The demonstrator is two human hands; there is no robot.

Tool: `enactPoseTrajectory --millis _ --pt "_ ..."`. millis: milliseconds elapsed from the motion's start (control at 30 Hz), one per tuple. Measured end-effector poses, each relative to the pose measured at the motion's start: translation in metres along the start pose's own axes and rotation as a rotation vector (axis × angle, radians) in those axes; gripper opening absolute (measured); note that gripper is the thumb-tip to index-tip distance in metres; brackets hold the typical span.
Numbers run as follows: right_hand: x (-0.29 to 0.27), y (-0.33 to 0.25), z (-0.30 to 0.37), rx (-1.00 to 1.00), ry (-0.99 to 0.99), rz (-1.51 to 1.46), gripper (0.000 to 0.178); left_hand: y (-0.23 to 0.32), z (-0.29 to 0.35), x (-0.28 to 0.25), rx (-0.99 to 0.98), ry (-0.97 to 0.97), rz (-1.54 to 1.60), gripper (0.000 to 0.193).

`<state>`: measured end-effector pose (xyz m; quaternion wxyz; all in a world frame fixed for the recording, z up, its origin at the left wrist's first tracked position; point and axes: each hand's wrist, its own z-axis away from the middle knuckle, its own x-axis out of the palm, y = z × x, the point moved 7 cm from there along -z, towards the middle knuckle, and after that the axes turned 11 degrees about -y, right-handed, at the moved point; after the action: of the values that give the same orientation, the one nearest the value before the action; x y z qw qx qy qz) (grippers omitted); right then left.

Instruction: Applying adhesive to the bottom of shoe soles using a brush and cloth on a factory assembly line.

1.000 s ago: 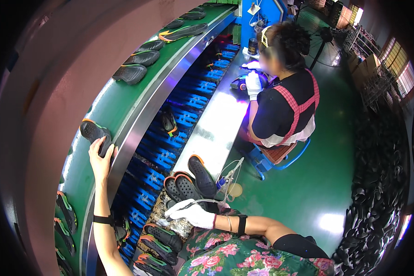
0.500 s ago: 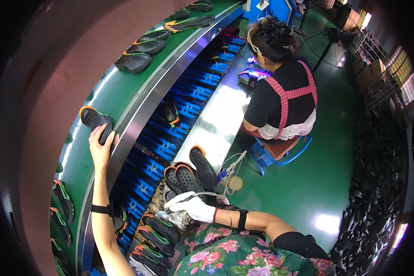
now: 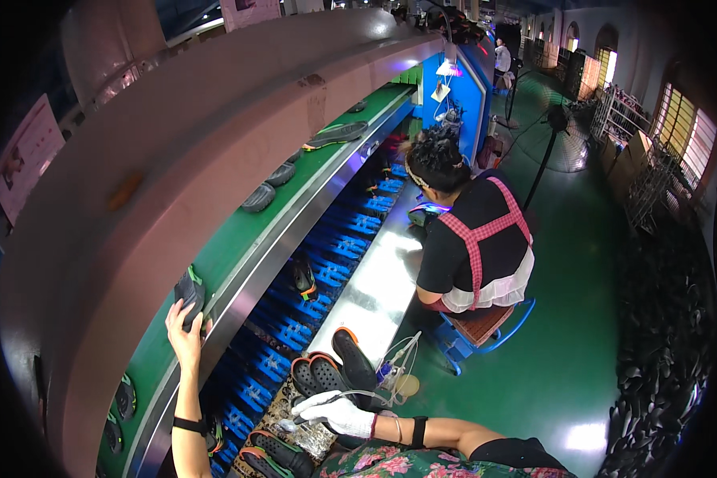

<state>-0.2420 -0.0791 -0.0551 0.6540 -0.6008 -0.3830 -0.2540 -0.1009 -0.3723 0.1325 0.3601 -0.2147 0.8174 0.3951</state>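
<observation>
My left hand (image 3: 186, 334) reaches over the edge of a green conveyor belt (image 3: 223, 252). Its fingers are closed on a black shoe sole (image 3: 190, 288) with a green edge. The sole's far end is partly cut off by the brown hood. My right hand (image 3: 342, 417), in a white glove, is closed around a thin tool with a pale tube (image 3: 358, 393). Just beyond that glove stand perforated black soles (image 3: 327, 373) with orange rims and one tilted black sole (image 3: 354, 358). More black soles (image 3: 283, 452) with green and orange edges lie between my arms.
A brown curved hood (image 3: 159, 191) overhangs the belt. Blue brackets (image 3: 295, 333) line the gap beside a shiny metal bench (image 3: 366, 287). A co-worker (image 3: 478, 239) in a checked apron sits ahead on a stool (image 3: 478, 327). Dark soles (image 3: 653, 398) are heaped at right.
The view has tilted up, showing more of the hood and room. My left hand is still on a sole at the belt; its green edge shows now, where orange showed before. The right hand keeps its grip.
</observation>
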Motion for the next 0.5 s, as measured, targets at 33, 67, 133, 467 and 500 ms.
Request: enactPoseTrajectory --millis 33,67,133,467,500 --pt "0.0 -0.002 0.001 -0.003 -0.012 -0.011 0.02 0.001 0.006 -0.002 -0.022 0.024 -0.021 0.032" --pt "0.0 -0.004 0.001 -0.005 -0.025 -0.022 0.021 0.011 0.01 -0.006 -0.045 0.048 -0.043 0.032" --pt "-0.006 -0.007 0.003 -0.037 -0.04 0.0 0.021 0.02 0.008 -0.004 -0.165 -0.049 0.161 0.032" --pt "-0.004 -0.004 0.023 0.015 0.001 -0.02 0.024 -0.03 -0.017 0.031 -0.05 -0.08 0.42 0.03" --pt "-0.006 -0.005 0.024 0.006 0.019 -0.022 0.026 -0.024 -0.022 0.036 -0.049 -0.084 0.476 0.03"
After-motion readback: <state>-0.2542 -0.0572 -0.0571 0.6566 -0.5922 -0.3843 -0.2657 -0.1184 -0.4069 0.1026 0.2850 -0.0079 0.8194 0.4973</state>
